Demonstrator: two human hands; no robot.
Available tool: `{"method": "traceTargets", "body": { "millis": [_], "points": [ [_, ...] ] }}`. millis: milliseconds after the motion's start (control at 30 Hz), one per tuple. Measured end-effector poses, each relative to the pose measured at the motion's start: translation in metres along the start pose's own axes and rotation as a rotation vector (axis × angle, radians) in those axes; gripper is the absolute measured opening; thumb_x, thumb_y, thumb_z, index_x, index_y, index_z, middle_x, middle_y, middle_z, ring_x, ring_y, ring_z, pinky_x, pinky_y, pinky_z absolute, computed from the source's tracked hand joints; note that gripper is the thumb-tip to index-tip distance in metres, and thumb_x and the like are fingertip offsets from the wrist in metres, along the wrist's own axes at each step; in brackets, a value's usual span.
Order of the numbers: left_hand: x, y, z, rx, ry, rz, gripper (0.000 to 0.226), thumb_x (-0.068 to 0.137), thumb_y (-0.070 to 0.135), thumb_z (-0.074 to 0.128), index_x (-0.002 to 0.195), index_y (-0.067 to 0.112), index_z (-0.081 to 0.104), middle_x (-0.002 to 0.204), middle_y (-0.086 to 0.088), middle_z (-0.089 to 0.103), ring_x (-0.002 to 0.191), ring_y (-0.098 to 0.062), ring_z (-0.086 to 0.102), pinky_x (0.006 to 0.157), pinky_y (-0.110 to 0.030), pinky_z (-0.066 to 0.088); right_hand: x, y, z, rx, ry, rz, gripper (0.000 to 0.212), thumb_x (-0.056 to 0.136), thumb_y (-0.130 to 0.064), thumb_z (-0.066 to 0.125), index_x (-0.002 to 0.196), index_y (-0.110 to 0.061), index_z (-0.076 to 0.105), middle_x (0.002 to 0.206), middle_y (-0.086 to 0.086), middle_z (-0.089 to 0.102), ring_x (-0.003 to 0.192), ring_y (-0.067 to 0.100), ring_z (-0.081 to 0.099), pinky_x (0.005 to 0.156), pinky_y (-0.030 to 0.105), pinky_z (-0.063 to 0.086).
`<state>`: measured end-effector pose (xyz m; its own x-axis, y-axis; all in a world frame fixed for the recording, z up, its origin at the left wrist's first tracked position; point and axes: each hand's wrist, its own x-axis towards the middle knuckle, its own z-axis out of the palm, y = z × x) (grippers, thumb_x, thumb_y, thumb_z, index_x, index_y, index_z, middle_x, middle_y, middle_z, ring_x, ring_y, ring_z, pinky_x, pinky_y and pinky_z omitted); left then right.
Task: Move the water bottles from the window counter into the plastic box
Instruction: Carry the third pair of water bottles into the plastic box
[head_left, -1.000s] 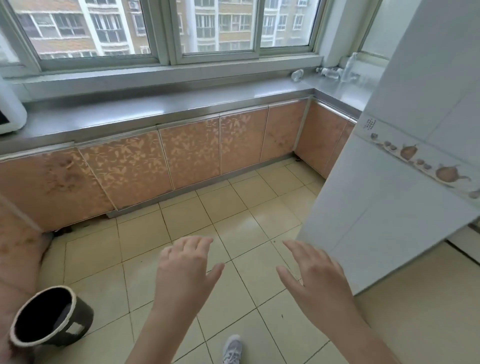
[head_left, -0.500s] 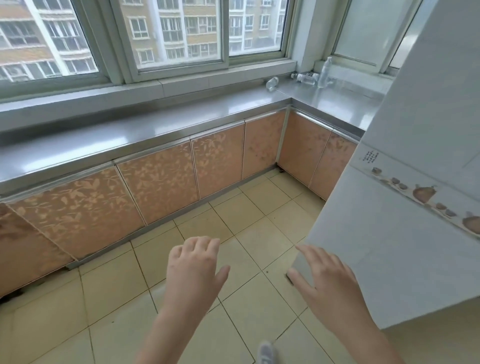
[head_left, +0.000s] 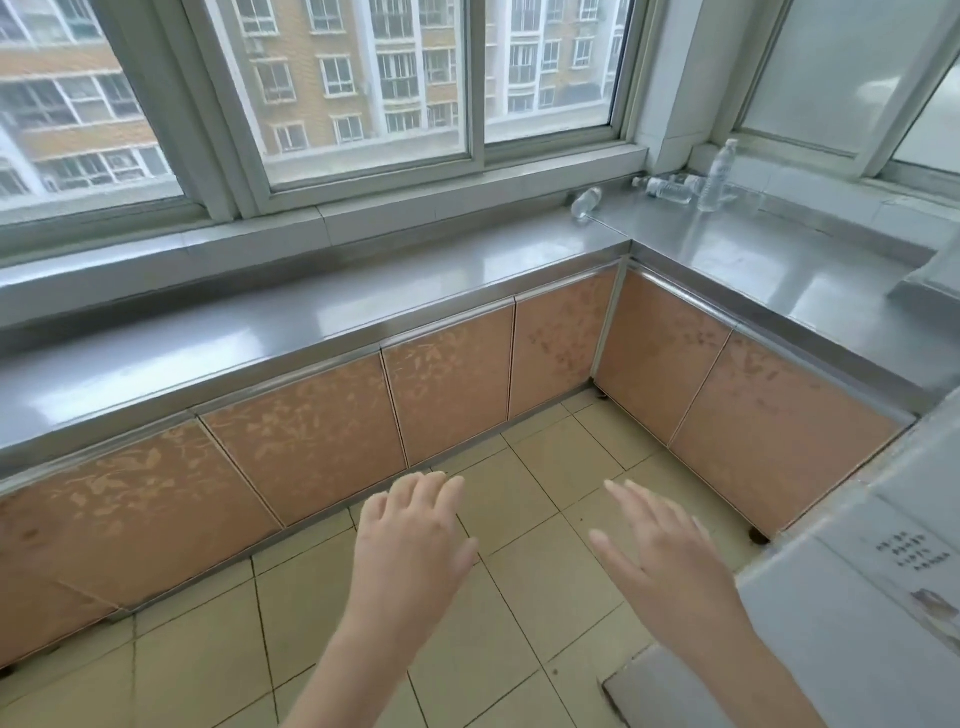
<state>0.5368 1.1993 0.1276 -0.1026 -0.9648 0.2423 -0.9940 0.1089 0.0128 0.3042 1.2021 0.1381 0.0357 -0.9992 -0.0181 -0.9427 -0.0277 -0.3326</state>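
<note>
— Pale floor tiles (head_left: 524, 613) fill the near part, w/ both hands hanging over them. What are the hands doing?

— Left hand (head_left: 410, 540) is palm down, fingers loosely spread, holding nothing. Right hand (head_left: 660, 551) is the same — fingers fanned, empty, just beside a white tiled wall (head_left: 872, 597).

— And past them?

— Orange patterned cabinet doors (head_left: 447, 405) run under an L-shaped steel counter (head_left: 322, 322), below the windows (head_left: 363, 83).

— Where are the water bottles?

— All at the far right corner of the counter, well apart from both hands. One lying bottle (head_left: 586, 201) is by the sill; farther right more clear lying bottles (head_left: 667, 188), prob. two, too blurred to count; an upright bottle (head_left: 716, 176) stands just beside them.
</note>
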Motion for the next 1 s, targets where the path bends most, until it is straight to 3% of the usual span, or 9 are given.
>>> {"method": "traceTargets", "body": {
  "millis": [367,500,600,700,833,1000],
  "points": [
    [0.201,0.010,0.047,-0.035,-0.002,0.051,0.061,0.051,0.050,0.088,0.102,0.020,0.074,0.099,0.006,0.073,0.093,-0.019,0.070,0.069,-0.036,0.056,0.176,0.029,-0.013,0.009,0.005,0.069,0.081,0.073,-0.069,0.008,0.143,-0.037,0.029,0.151,-0.014,0.031,0.139,0.008,0.024,0.116,0.038,0.019],
    [0.282,0.011,0.071,-0.084,-0.043,0.107,0.060,0.052,0.049,0.088,0.103,0.021,0.073,0.101,0.007,0.072,0.095,-0.019,0.069,0.070,-0.036,0.056,0.244,0.038,-0.016,0.019,-0.009,0.157,0.063,0.087,-0.064,0.023,0.144,-0.037,0.027,0.152,-0.015,0.027,0.141,0.007,0.022,0.116,0.037,0.014],
    [0.342,0.012,0.086,-0.108,-0.069,0.167,0.060,0.050,0.050,0.088,0.101,0.022,0.074,0.100,0.007,0.072,0.094,-0.019,0.070,0.068,-0.035,0.056,0.291,0.040,-0.023,0.006,-0.015,0.223,0.075,0.078,-0.068,0.008,0.144,-0.038,0.026,0.152,-0.016,0.027,0.140,0.006,0.022,0.117,0.037,0.016],
    [0.400,0.017,0.102,-0.128,-0.088,0.247,0.059,0.050,0.048,0.088,0.101,0.022,0.074,0.101,0.008,0.073,0.095,-0.019,0.070,0.071,-0.034,0.055,0.333,0.048,-0.028,0.039,0.002,0.299,0.060,0.090,-0.062,0.025,0.144,-0.038,0.025,0.153,-0.017,0.025,0.141,0.005,0.019,0.117,0.037,0.013],
    [0.470,0.034,0.118,-0.139,-0.123,0.314,0.056,0.058,0.050,0.084,0.106,0.024,0.072,0.105,0.010,0.071,0.099,-0.018,0.068,0.074,-0.034,0.055,0.380,0.065,-0.034,0.035,0.039,0.359,0.079,0.075,-0.071,0.008,0.144,-0.038,0.028,0.151,-0.017,0.028,0.140,0.004,0.022,0.116,0.036,0.017],
    [0.546,0.064,0.141,-0.161,-0.165,0.351,0.053,0.060,0.051,0.082,0.105,0.025,0.072,0.105,0.010,0.071,0.098,-0.017,0.068,0.073,-0.033,0.055,0.443,0.105,-0.038,0.063,0.009,0.417,0.081,0.072,-0.073,0.006,0.144,-0.041,0.025,0.152,-0.019,0.024,0.141,0.003,0.018,0.117,0.037,0.014]
  ]
}}
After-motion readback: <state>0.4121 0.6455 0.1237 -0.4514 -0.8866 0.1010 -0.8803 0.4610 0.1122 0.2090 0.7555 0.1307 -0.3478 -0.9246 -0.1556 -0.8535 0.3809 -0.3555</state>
